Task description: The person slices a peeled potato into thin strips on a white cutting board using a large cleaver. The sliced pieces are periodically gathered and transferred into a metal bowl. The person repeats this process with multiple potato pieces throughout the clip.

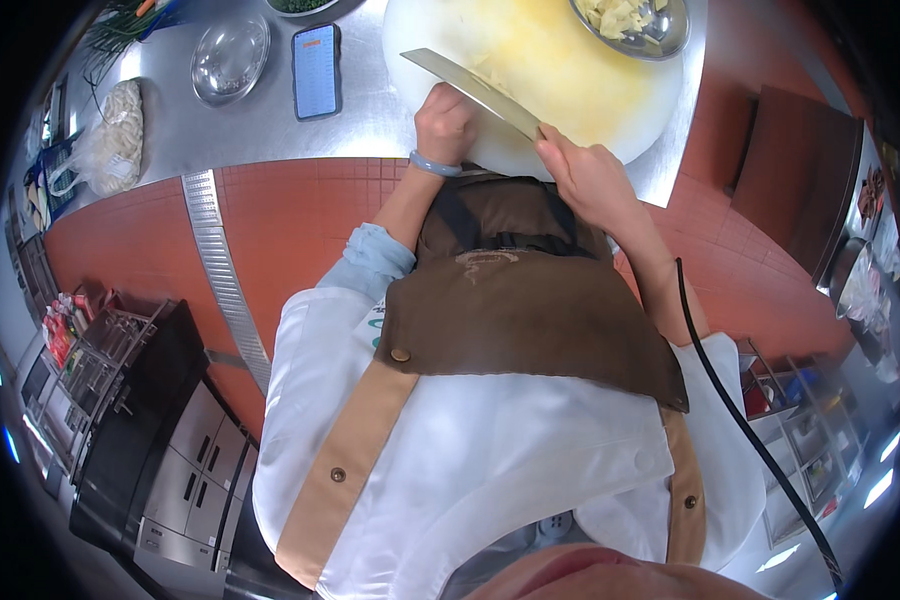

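My right hand (589, 169) grips the handle of a kitchen cleaver (487, 97), its broad blade slanting up and left over a round white cutting board (607, 105). My left hand (445, 120) is curled into a fist at the board's near left edge, close beside the blade; I see nothing in it, and its inner side is hidden. A bluish bangle (435, 163) circles that wrist. A few pale yellow slices (487, 67) lie just beyond the blade on the yellow-stained board. At the board's far right, a metal bowl (671, 37) holds more pale yellow pieces (615, 16).
On the steel table (375, 131) are a phone (316, 71) with a lit screen, a shiny bowl (230, 60), a bag of whitish food (124, 135), a bowl of chopped greens (300, 6) and long green stalks (124, 34). A brown-topped unit (791, 180) stands right.
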`<state>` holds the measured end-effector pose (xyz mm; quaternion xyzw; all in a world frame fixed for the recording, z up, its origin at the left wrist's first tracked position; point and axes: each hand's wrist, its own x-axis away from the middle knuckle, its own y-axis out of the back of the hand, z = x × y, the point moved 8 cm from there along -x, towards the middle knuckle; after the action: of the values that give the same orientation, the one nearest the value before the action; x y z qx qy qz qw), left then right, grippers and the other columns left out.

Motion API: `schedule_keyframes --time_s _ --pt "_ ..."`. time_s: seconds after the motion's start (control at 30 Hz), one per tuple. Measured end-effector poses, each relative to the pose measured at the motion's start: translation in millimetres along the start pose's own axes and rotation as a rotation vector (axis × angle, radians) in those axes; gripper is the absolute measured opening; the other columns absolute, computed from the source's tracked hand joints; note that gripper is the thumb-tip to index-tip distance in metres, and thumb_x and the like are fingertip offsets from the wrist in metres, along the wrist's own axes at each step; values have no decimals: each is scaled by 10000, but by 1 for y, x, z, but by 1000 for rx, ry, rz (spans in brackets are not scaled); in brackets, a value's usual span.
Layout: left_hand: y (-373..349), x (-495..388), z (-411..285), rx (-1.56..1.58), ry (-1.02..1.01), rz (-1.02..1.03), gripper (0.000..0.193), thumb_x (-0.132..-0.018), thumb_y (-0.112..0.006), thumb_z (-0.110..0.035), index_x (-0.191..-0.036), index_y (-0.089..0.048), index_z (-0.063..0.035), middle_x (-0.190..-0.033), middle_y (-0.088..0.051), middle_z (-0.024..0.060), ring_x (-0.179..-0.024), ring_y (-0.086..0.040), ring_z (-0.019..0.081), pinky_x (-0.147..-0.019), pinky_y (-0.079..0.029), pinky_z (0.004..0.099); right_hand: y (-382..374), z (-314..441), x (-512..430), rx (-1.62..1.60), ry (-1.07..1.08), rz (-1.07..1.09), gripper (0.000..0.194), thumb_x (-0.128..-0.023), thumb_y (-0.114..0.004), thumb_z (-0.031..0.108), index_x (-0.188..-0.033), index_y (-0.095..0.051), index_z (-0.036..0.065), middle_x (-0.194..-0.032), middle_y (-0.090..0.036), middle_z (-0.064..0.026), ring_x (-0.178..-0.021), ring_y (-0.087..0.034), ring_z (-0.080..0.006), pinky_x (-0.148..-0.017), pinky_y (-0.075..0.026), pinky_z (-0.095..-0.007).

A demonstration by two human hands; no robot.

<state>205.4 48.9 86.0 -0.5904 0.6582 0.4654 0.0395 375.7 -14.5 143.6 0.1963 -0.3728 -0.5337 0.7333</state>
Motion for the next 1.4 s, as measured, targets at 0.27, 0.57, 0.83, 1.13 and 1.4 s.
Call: schedule_keyframes --time_s 0.27,0.57,0.83,1.13,1.4 --pt "1 2 1 17 3 0 263 -635 -763 82 -867 -736 -40 -919 -707 99 -880 -684 312 -744 -575 383 -1 -2 7 1 -26 19 318 -1085 -450 354 -1068 -588 68 -689 -630 -237 -702 -640 -473 -645 -488 -563" --pt "2 4 4 42 6 -8 236 -646 -755 83 -851 -731 -33 -915 -705 103 -870 -682 313 -745 -573 388 -3 7 0 20 -17 2 351 -1092 -429 361 -1132 -602 59 -716 -636 -244 -718 -637 -479 -659 -484 -556" --pt "1 3 4 30 8 8 235 -644 -771 81 -845 -728 -32 -928 -708 104 -899 -687 316 -752 -574 390 0 1 4 -33 -30 41 351 -1086 -449 354 -1048 -600 39 -746 -657 -241 -718 -642 -476 -659 -485 -578" --pt "2 2 5 41 12 -3 237 -662 -772 87 -857 -724 -39 -921 -697 105 -887 -678 320 -753 -570 392 -1 6 0 -49 -10 16 346 -1084 -441 341 -1031 -586 31 -745 -650 -244 -726 -631 -485 -666 -481 -580" --pt "1 3 4 54 21 5 205 -643 -695 86 -818 -704 -21 -943 -709 118 -947 -690 341 -776 -594 395 -8 6 -16 41 2 26 347 -1086 -434 347 -1049 -590 39 -753 -652 -244 -733 -634 -489 -670 -489 -571"
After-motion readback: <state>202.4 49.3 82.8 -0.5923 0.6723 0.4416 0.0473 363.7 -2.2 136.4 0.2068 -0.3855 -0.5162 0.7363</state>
